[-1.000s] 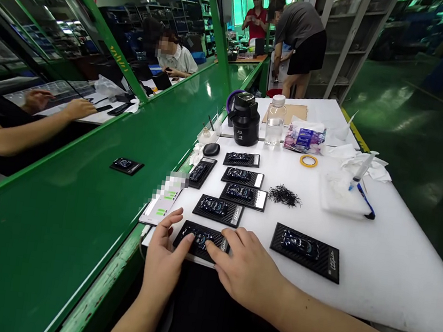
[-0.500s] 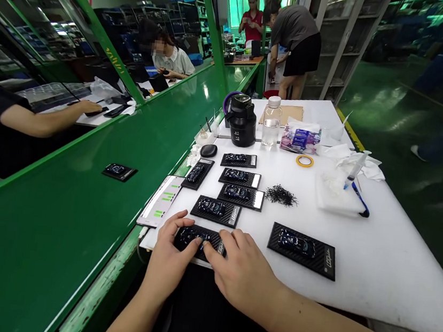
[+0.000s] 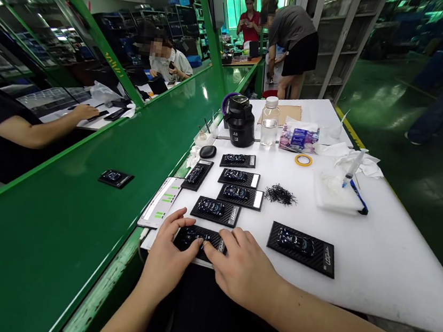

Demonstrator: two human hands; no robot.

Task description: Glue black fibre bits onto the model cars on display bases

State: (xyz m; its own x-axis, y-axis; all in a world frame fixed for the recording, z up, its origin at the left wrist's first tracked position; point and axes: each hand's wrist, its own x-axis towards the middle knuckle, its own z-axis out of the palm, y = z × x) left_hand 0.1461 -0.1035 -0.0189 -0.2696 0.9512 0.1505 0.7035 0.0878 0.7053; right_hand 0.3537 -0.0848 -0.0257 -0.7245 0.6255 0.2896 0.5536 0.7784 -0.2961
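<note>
A dark blue model car [image 3: 192,233] on a black carbon-patterned base lies at the table's near edge, partly covered by my fingers. My left hand [image 3: 168,254] grips it from the left, its fingers curled over the far side and its thumb on the near side. My right hand [image 3: 243,265] grips from the right, thumb and index finger on the car and the other fingers bent over the base. Both thumbs nearly meet at the car's near side. Just beyond lies another model car on a base [image 3: 215,210]; a separate one [image 3: 302,248] rests to the right.
More model cars [image 3: 238,194] stand farther back, beside a pile of black bits [image 3: 280,195]. A phone [image 3: 160,201] lies at the left edge. Behind are a black jug [image 3: 239,122], a bottle [image 3: 269,123], yellow tape [image 3: 303,160] and a syringe [image 3: 353,169]. A green conveyor [image 3: 55,232] runs along the left.
My hands keep almost the same hold on the model car. The view has shifted slightly. In the background, a seated co-worker has raised a hand and a person walks at the right.
</note>
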